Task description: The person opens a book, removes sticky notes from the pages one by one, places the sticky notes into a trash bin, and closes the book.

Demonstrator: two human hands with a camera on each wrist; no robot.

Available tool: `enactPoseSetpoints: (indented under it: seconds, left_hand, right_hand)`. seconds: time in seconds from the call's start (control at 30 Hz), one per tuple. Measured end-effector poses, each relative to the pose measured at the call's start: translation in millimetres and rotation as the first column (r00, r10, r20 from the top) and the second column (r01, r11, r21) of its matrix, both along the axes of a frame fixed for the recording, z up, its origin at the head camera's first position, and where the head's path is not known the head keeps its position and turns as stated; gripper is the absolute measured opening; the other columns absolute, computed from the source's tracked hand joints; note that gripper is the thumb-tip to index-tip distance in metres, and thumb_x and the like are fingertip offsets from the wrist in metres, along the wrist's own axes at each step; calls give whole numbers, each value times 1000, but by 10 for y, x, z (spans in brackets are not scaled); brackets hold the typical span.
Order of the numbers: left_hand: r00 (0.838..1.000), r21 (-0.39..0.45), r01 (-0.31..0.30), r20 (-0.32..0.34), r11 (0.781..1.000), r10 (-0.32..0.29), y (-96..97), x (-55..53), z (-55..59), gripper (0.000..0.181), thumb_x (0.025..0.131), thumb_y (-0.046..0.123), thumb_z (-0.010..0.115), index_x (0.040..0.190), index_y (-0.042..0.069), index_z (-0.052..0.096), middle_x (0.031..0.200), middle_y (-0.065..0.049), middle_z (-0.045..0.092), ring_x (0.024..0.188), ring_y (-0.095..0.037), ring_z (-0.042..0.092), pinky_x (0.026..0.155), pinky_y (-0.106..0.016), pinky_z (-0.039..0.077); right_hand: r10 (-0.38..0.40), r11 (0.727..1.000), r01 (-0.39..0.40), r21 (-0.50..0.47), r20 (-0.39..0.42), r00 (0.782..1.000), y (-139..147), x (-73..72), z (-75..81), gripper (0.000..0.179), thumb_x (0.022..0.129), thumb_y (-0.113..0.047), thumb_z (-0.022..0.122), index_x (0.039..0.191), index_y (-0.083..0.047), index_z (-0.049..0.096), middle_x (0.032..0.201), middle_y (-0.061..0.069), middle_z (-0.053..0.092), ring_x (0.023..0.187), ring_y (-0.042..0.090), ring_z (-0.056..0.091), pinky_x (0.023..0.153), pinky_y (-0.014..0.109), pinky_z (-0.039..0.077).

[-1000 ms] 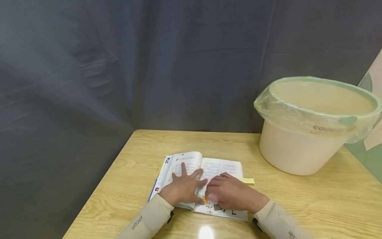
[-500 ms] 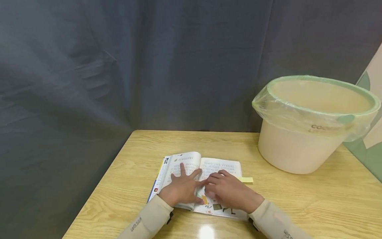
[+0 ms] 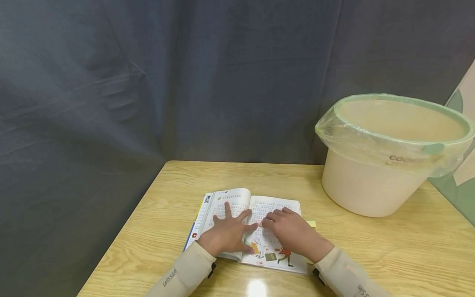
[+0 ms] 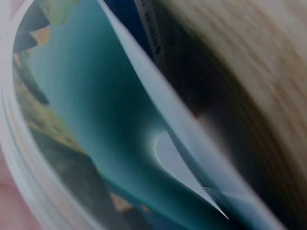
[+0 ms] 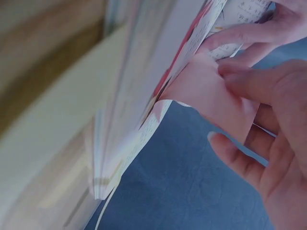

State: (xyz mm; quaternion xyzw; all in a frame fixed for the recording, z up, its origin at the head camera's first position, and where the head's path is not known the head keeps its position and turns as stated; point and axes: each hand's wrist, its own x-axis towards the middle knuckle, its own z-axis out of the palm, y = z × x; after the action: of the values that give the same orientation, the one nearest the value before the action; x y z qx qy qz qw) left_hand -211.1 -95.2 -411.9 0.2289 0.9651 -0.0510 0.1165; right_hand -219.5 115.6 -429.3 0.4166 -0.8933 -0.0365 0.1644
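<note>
An open book (image 3: 274, 202) with printed text and colour drawings lies on the wooden table. My left hand (image 3: 227, 234) rests on it with fingers spread, over the left page and across the middle fold. Over the right page, my right hand (image 3: 295, 231) pinches a pink paper slip, like a sticky note (image 5: 208, 93), between thumb and fingers in the right wrist view. One end of the slip meets the page, close to the left hand's fingers (image 5: 249, 33). Curved pages (image 4: 91, 96) of the book fill much of the left wrist view.
A yellow paper tab (image 3: 311, 223) sticks out from the book's right side. At the back right stands a large cream bucket (image 3: 365, 185) with a green rim and a clear plastic liner. A dark curtain (image 3: 237, 82) hangs behind the table (image 3: 167, 198).
My right hand has shifted slightly up and right and turned, uncovering the drawings low on the right page and covering more of the yellow tab. The left hand has stayed put.
</note>
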Motion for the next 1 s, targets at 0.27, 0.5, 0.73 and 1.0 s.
enactPoseSetpoints:
  seconds: [0.27,0.5,0.73,1.0]
  left_hand:
    - [1000,-6,-4,8,1000,4,-4,0,-1,73,80,69,66,146,46,45,165,11,24,142,-64,16,94,-77,40]
    - [1000,8,0,15,1000,-1,1,-17,-16,86,82,67,67,154,31,38,167,8,21,143,-63,14,94,-78,39]
    - [1000,38,-12,29,999,11,-21,-17,-38,94,82,66,67,157,21,31,168,9,17,144,-62,12,94,-79,38]
    - [999,69,-22,33,997,20,-42,-26,-68,91,81,66,68,155,24,35,167,9,19,144,-63,12,95,-79,37]
  right_hand:
    - [-46,995,41,-96,-56,997,62,-35,-20,48,74,-1,80,114,-23,64,91,-3,76,82,15,72,82,39,58]
    - [-119,974,121,-193,23,993,79,-51,-16,39,84,-17,78,120,-24,63,65,-6,69,57,13,63,55,32,53]
    - [-133,965,143,-222,58,989,110,-51,-3,9,88,-16,74,94,-19,69,63,-7,64,55,11,60,51,31,49]
    - [-120,964,135,-228,81,989,119,-53,-3,8,88,-16,73,89,-19,65,57,-10,54,52,7,51,49,28,43]
